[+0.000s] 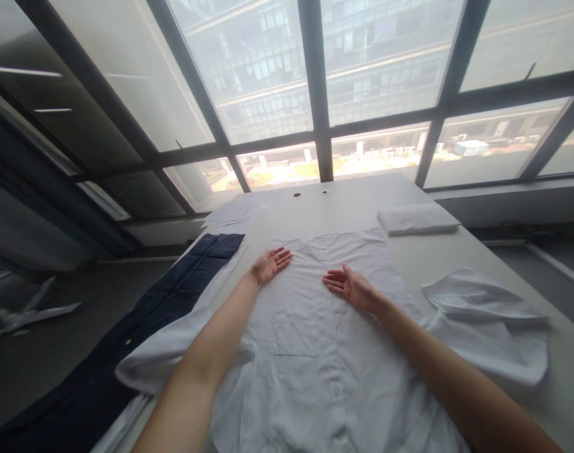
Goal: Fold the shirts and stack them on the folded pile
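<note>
A white button-up shirt (pixel 300 327) lies spread on the white table, its hem towards the window and its sleeves out to both sides. A pocket and the button placket face up. Over the shirt's far left edge is my left hand (pixel 269 265), open, palm turned up and inward. My right hand (pixel 347 286) is open above the far middle of the shirt, its fingers pointing left. Neither hand holds anything; whether they touch the cloth I cannot tell. The near end of the shirt runs out of view.
Dark navy trousers (pixel 173 286) lie along the table's left edge. White sheets (pixel 232 212) rest at the far left, and a folded white cloth (pixel 419 219) at the far right. The white table (pixel 353 198) reaches to the large windows and has two round holes.
</note>
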`<state>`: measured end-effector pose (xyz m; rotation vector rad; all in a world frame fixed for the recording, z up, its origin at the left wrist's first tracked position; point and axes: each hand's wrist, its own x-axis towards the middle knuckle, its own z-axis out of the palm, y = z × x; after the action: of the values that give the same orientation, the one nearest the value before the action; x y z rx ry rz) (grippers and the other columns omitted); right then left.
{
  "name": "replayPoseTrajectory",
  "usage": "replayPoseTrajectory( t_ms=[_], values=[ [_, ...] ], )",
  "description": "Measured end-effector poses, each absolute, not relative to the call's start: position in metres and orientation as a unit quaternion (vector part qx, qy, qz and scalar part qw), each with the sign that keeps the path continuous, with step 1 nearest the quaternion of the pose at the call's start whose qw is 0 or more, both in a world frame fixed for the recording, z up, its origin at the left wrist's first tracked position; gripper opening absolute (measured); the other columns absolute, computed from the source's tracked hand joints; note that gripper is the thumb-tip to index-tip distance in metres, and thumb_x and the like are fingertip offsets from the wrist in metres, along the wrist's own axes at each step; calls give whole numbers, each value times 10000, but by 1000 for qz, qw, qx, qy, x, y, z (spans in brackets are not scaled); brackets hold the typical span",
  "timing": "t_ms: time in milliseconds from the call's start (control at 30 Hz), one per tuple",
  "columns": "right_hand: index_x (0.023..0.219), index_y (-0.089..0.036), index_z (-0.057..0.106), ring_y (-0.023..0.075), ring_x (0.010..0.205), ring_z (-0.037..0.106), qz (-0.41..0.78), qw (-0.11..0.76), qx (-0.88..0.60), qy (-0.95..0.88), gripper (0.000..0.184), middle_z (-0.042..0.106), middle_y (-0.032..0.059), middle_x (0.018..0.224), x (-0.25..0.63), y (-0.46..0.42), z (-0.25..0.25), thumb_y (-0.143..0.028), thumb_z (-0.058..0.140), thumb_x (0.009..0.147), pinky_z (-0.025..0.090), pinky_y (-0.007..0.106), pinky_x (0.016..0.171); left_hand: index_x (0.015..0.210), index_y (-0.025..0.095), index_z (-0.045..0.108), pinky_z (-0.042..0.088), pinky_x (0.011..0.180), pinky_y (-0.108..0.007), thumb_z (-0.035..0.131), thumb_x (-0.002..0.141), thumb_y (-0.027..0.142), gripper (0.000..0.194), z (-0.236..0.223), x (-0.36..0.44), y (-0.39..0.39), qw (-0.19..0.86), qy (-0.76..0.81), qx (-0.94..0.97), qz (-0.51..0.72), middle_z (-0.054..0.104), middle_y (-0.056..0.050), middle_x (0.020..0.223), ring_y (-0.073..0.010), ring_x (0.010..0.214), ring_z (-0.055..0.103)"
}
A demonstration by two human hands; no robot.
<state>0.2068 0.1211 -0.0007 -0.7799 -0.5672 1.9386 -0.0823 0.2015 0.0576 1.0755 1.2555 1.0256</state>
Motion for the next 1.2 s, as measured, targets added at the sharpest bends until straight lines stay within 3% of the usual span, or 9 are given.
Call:
replayPoseTrajectory(
  t_ms=[100, 200, 367, 567, 800, 967, 1067, 1200],
  values=[
    [1077, -87, 649, 224, 996, 739, 794, 468, -314, -228, 421, 731, 194, 1086, 208, 123, -1, -393, 360, 1061, 532, 386, 1020, 1106, 164, 573, 580, 854, -381, 396, 980, 207, 221, 61, -87, 238, 481, 561, 476, 478, 690, -138, 1070, -188, 975, 693],
    [1084, -84, 647, 224, 1006, 737, 801, 466, -308, -217, 420, 729, 200, 1086, 208, 125, -3, -396, 367, 1060, 534, 385, 1013, 1118, 166, 585, 559, 855, -343, 443, 958, 213, 220, 59, -74, 261, 407, 570, 528, 481, 685, -121, 1073, -170, 936, 679],
    [1090, -71, 650, 229, 999, 740, 808, 461, -301, -209, 412, 733, 210, 1092, 208, 127, -4, -390, 392, 1054, 542, 384, 1000, 1009, 182, 711, 476, 988, -370, 660, 810, 171, 206, 45, -28, 277, 318, 547, 674, 381, 715, -86, 1105, -211, 967, 641],
    [1078, -81, 665, 218, 962, 746, 805, 465, -305, -206, 400, 749, 190, 1042, 207, 125, 0, -367, 386, 1056, 535, 391, 1009, 1082, 194, 730, 312, 1131, -401, 677, 782, 122, 313, 31, 16, 302, 227, 531, 770, 271, 705, -79, 1109, -241, 1133, 557],
    [1052, -78, 676, 216, 957, 745, 810, 462, -302, -201, 411, 746, 193, 1045, 206, 126, 3, -362, 379, 1058, 523, 393, 1019, 917, 182, 736, 382, 1038, -369, 752, 752, 202, 167, 24, 20, 327, 178, 579, 769, 204, 645, -74, 949, -242, 981, 575],
    [1040, -75, 680, 214, 956, 743, 807, 463, -306, -205, 414, 747, 186, 1055, 206, 126, 3, -365, 384, 1056, 523, 385, 1022, 966, 177, 708, 369, 1070, -380, 782, 750, 220, 232, 31, 27, 323, 173, 590, 754, 231, 567, -92, 1094, -269, 1131, 526],
    [1034, -75, 684, 211, 948, 744, 804, 467, -305, -206, 403, 749, 182, 1054, 205, 125, 4, -360, 399, 1054, 527, 377, 1018, 1107, 176, 661, 415, 1046, -393, 688, 858, 258, 263, 36, 38, 308, 202, 589, 739, 256, 562, -114, 1171, -262, 1149, 540],
    [1023, -64, 688, 209, 960, 740, 802, 467, -310, -207, 417, 740, 196, 1079, 204, 125, 3, -354, 389, 1057, 525, 369, 1025, 1050, 137, 674, 552, 787, -368, 401, 1021, 361, 355, 42, 29, 272, 311, 571, 725, 227, 676, -133, 985, -218, 854, 671]
  ],
)
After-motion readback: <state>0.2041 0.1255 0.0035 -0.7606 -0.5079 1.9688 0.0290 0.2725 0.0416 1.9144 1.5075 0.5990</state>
